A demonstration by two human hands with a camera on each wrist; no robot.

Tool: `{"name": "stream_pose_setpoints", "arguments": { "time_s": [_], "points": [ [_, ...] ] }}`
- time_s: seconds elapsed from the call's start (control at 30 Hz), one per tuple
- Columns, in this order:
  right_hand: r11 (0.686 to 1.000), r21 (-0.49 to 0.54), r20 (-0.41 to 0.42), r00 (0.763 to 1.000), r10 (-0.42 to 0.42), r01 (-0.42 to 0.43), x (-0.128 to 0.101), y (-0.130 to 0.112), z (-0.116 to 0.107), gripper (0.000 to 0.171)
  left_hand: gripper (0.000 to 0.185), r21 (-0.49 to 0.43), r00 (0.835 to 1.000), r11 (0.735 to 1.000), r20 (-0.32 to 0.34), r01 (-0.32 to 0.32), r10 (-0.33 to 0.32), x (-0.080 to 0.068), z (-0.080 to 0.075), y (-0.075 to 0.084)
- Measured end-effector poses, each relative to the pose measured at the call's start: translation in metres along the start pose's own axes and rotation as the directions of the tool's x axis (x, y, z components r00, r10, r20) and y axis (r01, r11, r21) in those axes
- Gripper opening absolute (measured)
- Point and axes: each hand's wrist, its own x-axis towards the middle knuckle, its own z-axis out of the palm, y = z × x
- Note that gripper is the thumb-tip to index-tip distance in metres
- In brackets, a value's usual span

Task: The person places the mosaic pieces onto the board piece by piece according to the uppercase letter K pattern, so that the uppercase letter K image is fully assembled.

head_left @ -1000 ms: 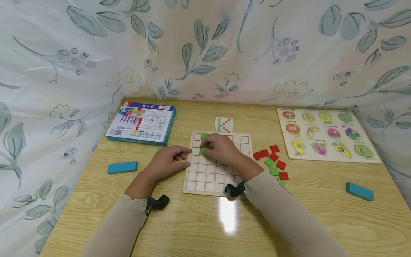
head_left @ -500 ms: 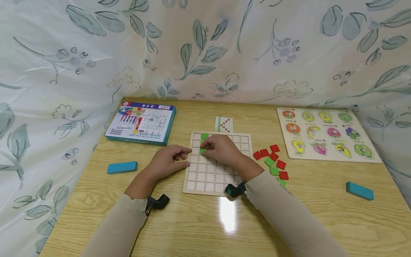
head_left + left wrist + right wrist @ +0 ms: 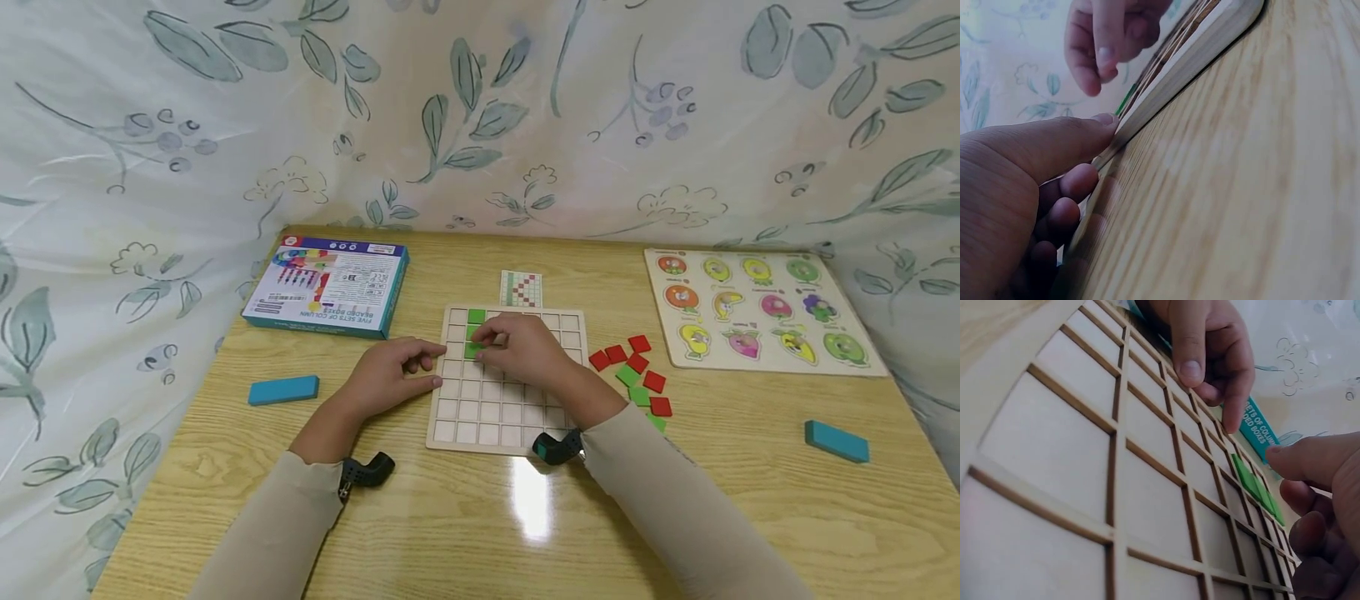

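A wooden grid board [image 3: 468, 433] lies on the table. Three green tiles [image 3: 477, 317] fill the upper cells of its second column; in the right wrist view the green tiles [image 3: 1249, 480] sit within the grid frames. My right hand [image 3: 521, 350] hovers over the board, fingers bent beside the lowest green tile, and the right wrist view shows no tile between thumb and fingers. At the board's left edge my left hand [image 3: 390, 377] rests with index finger and thumb touching the rim; the left wrist view has the thumb [image 3: 1079, 134] right at that edge.
Loose red and green tiles [image 3: 637, 362] lie right of the board. A patterned card [image 3: 521, 289] stands behind it. Around are a boxed toy set [image 3: 326, 287], a fruit puzzle board [image 3: 761, 308], a blue block [image 3: 283, 390] at left and a teal block [image 3: 836, 442] at right.
My right hand has shifted slightly right, away from the lowest green tile. The left hand stays at the board's edge, and the head view has tilted a little.
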Motion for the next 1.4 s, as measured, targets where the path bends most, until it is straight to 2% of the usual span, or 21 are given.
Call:
{"name": "stream_pose_setpoints", "arguments": {
  "time_s": [0.2, 0.33, 0.47, 0.67, 0.83, 1.2, 1.4],
  "points": [
    [0.997, 0.058, 0.012, 0.999, 0.048, -0.048, -0.012, -0.002, -0.007, 0.017, 0.041, 0.001, 1.000, 1.000, 0.000, 0.011, -0.011, 0.000, 0.000, 0.000],
    [0.994, 0.063, 0.019, 0.996, 0.087, -0.088, -0.023, -0.001, -0.011, 0.018, 0.041, -0.001, 1.000, 1.000, -0.001, 0.017, -0.017, 0.000, -0.001, 0.002],
    [0.993, 0.057, 0.007, 0.994, 0.107, -0.107, -0.038, 0.006, -0.016, 0.018, 0.042, -0.003, 1.000, 1.000, -0.005, -0.003, 0.003, -0.001, -0.001, 0.002],
    [0.994, 0.059, -0.052, 0.994, 0.099, -0.096, -0.061, 0.018, -0.025, 0.019, 0.042, -0.009, 1.000, 1.000, -0.004, -0.008, 0.008, -0.002, -0.002, 0.003],
    [0.989, 0.074, -0.094, 0.986, 0.134, -0.127, -0.079, 0.024, -0.034, 0.021, 0.042, -0.005, 1.000, 1.000, -0.003, -0.004, 0.004, -0.002, -0.002, 0.004],
    [0.969, 0.067, -0.176, 0.953, 0.245, -0.237, -0.111, 0.049, -0.059, 0.024, 0.042, 0.001, 1.000, 1.000, -0.007, -0.005, 0.005, -0.002, -0.001, 0.003],
    [0.968, 0.032, -0.242, 0.938, 0.249, -0.249, -0.127, 0.064, -0.069, 0.021, 0.042, -0.002, 1.000, 1.000, 0.003, 0.019, -0.019, -0.001, 0.000, 0.002]
  ]
}}
